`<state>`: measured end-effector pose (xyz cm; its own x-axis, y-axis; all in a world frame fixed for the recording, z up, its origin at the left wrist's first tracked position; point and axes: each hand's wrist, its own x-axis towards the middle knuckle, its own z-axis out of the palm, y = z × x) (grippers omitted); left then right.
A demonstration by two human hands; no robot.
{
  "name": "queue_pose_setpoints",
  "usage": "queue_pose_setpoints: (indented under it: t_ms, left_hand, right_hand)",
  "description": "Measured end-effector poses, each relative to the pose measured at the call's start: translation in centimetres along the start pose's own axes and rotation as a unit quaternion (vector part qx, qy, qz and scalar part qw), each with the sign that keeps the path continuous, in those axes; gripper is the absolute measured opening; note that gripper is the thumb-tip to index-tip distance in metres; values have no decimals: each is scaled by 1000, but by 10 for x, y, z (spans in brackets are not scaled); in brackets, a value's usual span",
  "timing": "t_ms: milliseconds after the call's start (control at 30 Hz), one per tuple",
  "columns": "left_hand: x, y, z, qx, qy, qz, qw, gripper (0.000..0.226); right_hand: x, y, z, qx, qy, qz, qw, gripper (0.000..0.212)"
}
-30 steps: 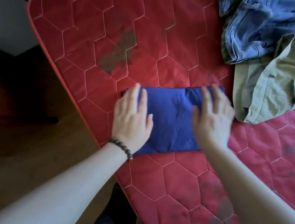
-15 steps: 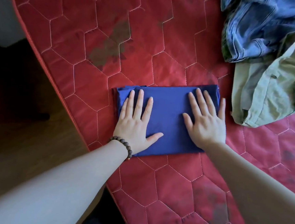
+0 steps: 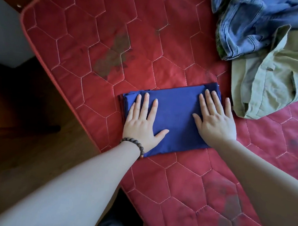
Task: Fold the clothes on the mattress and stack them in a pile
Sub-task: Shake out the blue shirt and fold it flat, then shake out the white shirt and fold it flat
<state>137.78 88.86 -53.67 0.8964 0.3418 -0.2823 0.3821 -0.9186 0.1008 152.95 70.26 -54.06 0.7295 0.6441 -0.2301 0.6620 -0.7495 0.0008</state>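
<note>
Pressing flat: folded blue cloth (image 3: 174, 118) on red mattress (image 3: 100, 42), pinned under left hand (image 3: 141, 124) and right hand (image 3: 216, 122), fingers (image 3: 146, 101) straight, spread. Jeans (image 3: 256, 26), green garment (image 3: 273, 78) heaped beyond right fingers.

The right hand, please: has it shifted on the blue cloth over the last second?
Yes. The right hand slid toward the person along the blue cloth; its fingertips sat at the far edge before and now lie short of it.

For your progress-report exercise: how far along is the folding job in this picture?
Done: the blue cloth lies folded into a rectangle on the mattress. In hand: the left hand and right hand press it flat. Left: the jeans and green garment lie crumpled; no pile yet.
</note>
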Motion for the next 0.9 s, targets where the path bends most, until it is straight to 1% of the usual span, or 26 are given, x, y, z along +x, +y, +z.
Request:
queue_pose_setpoints:
  t_ms: [133, 233, 333, 467, 567, 667, 800, 900]
  left_hand:
    - [-8, 6, -34, -12, -26, -4, 1000, 92]
    - [-17, 20, -75, -20, -17, 21, 999, 89]
    - [-28, 48, -130, -30, -13, 66, 997, 86]
    - [-51, 94, -203, -16, -5, 155, 988, 84]
    - [-67, 134, -249, -14, 19, 216, 976, 83]
    - [-87, 182, -282, -14, 29, 278, 960, 83]
    - [-114, 248, -307, -10, 38, 351, 936, 83]
    - [-136, 295, -315, -3, 40, 390, 920, 82]
  right_hand:
    - [-38, -12, -33, 58, 12, 40, 997, 58]
    - [-73, -13, -74, 94, 37, 109, 989, 55]
    - [-113, -5, -126, 119, 48, 180, 975, 55]
    - [-173, 11, -196, 132, 73, 264, 953, 56]
    - [-218, 24, -238, 145, 110, 320, 930, 54]
    - [-269, 39, -268, 154, 133, 388, 899, 54]
    - [-332, 61, -292, 172, 166, 467, 851, 53]
    - [-380, 78, -297, 174, 202, 507, 820, 51]
